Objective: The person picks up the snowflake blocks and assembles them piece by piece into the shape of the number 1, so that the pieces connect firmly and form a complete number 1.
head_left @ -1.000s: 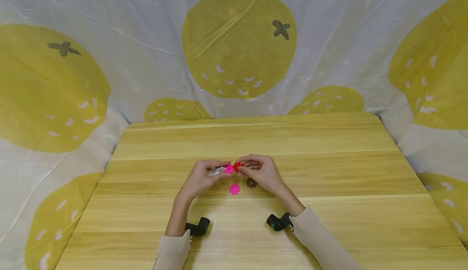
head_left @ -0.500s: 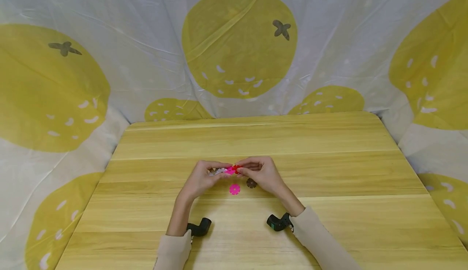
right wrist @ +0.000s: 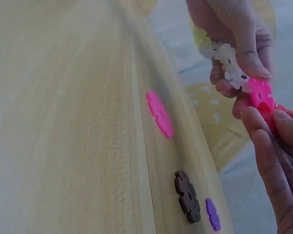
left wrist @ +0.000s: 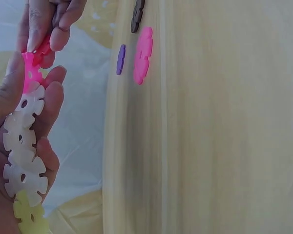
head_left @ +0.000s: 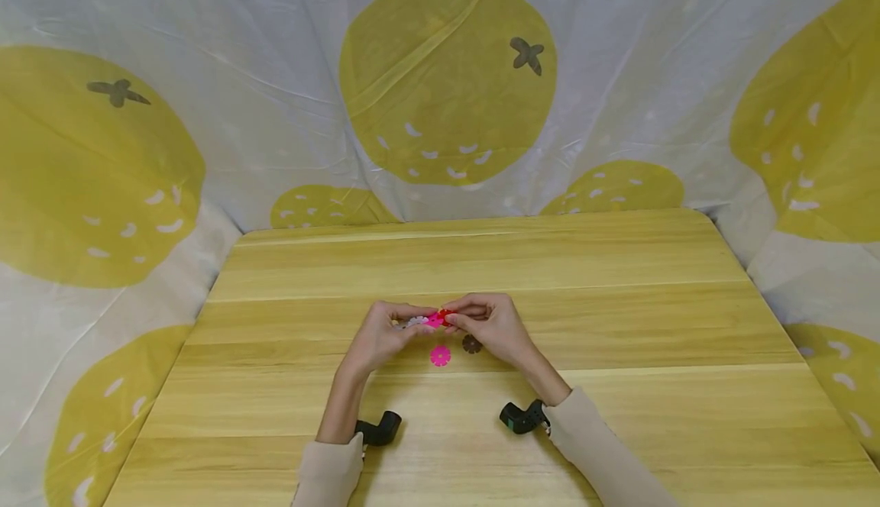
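My left hand (head_left: 371, 343) holds a chain of notched snowflake discs, thumb on one face and fingers behind. In the left wrist view the chain runs from a yellow disc (left wrist: 30, 214) through several white discs (left wrist: 20, 136) to a pink disc (left wrist: 31, 73). My right hand (head_left: 496, 330) pinches a red disc (right wrist: 266, 115) at the pink end. Red and pink meet edge to edge at an angle; fingertips hide part of the joint, so I cannot tell how deep the notches sit. Both hands are raised above the table.
On the wooden table (head_left: 619, 293) lie a loose pink disc (head_left: 441, 356), a brown disc (head_left: 471, 343) and a purple disc (right wrist: 212, 214), below and near the hands. Black wrist-camera mounts (head_left: 380, 428) jut inward from both wrists. A fruit-print cloth (head_left: 275, 110) hangs behind the table.
The red disc and the pink end of the chain have tilted and come closer, now overlapping in the head view. Both hands stay nearly in place; the loose discs lie as before.
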The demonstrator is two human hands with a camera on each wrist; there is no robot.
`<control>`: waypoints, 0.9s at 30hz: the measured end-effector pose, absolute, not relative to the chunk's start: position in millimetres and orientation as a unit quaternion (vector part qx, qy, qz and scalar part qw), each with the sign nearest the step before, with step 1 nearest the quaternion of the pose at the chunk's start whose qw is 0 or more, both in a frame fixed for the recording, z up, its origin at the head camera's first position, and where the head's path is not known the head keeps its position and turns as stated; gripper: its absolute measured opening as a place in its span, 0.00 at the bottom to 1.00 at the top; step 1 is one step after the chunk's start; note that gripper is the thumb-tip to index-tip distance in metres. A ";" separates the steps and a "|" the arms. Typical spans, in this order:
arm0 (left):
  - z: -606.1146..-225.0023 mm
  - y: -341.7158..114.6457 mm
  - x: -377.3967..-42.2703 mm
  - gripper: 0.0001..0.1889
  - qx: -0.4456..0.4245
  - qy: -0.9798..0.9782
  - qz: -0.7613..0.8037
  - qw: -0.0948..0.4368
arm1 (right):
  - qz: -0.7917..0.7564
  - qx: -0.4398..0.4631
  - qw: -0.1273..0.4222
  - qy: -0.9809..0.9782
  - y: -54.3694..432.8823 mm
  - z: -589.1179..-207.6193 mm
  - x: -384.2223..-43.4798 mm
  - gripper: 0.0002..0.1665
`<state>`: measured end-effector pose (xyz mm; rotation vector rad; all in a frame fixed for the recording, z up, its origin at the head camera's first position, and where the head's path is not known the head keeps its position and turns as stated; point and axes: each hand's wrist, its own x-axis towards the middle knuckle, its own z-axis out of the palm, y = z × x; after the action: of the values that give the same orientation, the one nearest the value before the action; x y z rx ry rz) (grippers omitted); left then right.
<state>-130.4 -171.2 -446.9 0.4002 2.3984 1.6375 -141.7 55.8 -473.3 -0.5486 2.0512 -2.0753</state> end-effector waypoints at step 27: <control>-440.0 -183.0 -129.4 0.14 0.166 0.860 0.468 0.116 | -0.694 -0.206 0.130 0.677 58.9 -478.2 -145.8 0.14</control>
<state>-129.4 -183.0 -440.0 0.4859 2.5182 1.3710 -145.8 58.9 -478.2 -0.5994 1.9668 -2.0176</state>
